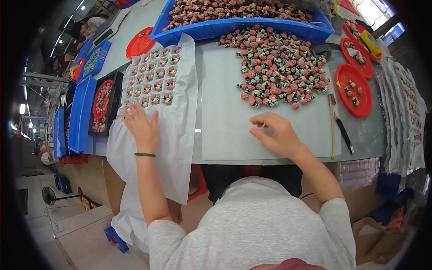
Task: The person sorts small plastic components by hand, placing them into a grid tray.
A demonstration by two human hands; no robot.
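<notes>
My left hand, with a green band at its wrist, has its fingertips on the near rows of a white compartment tray. The fingers are spread, and I see nothing held in them. Small pink-headed figurines sit in the tray's compartments, and white tissue paper lies under and around it. Over the pale work sheet hovers my right hand, thumb and forefinger apart with no object between them. Beyond it spreads a loose heap of pink and grey-green figurines.
A blue bin full of figurines stands behind the heap. Red plates holding a few pieces are at the right, near a black-handled tool and a thin yellow stick. Stacked filled trays stand far right; a blue lid leans left.
</notes>
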